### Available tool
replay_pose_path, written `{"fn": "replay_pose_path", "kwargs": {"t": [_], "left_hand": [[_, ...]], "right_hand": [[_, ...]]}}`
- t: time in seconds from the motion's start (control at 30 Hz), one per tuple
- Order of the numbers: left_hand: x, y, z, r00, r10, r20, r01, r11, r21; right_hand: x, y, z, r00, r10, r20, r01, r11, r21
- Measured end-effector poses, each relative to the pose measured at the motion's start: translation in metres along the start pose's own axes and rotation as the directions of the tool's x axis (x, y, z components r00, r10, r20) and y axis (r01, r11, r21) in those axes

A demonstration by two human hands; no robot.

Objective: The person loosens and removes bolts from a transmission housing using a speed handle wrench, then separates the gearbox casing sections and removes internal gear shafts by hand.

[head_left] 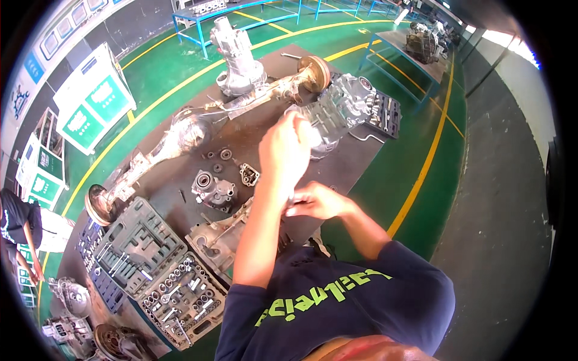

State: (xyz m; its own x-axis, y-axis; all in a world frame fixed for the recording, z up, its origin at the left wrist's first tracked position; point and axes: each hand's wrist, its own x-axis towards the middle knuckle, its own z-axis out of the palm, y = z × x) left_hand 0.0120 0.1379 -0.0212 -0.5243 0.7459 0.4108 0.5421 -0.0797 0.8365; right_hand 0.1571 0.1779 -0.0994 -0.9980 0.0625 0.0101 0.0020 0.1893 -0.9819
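My left hand [285, 147] is raised over the table, its fingers curled and washed out by bright light. It overlaps a grey cast-metal gearbox housing [340, 108] in the view; whatever the fingers hold is hidden. Lower down, my right hand [318, 201] is closed, with its fingertips pressed together beside my left forearm around something small and dark. Left of the forearm stand a small metal housing with a round bearing [214, 191] and an open pump-like part [247, 174]. A larger cast casing [220, 237] lies partly under my left arm.
An axle assembly [188, 132] spans the table's far side, with an upright gearbox casing [236, 57] behind it. Open socket sets [180, 298] lie at the near left and another tool case [383, 114] at the right. At far left, a person in dark clothing [21, 225] stands nearby.
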Motion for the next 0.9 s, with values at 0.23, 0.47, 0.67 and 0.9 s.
{"fn": "replay_pose_path", "kwargs": {"t": [0.23,0.47,0.67,0.9], "left_hand": [[-0.011,0.004,0.026,0.999,0.03,0.036,-0.028,0.998,-0.058],[-0.017,0.003,-0.026,0.997,-0.008,-0.075,0.007,1.0,-0.013],[-0.017,-0.011,-0.017,0.95,0.031,-0.31,-0.031,1.0,0.006],[-0.026,0.004,0.024,0.927,-0.043,-0.373,-0.036,0.979,-0.201]], "right_hand": [[0.093,0.014,-0.013,0.907,-0.136,-0.399,0.023,0.961,-0.275],[0.027,0.052,-0.037,0.783,-0.12,-0.61,0.021,0.986,-0.167],[-0.02,0.042,0.021,0.908,-0.037,-0.417,0.022,0.999,-0.041],[0.055,0.067,0.062,0.929,0.055,-0.365,0.014,0.983,0.185]]}}
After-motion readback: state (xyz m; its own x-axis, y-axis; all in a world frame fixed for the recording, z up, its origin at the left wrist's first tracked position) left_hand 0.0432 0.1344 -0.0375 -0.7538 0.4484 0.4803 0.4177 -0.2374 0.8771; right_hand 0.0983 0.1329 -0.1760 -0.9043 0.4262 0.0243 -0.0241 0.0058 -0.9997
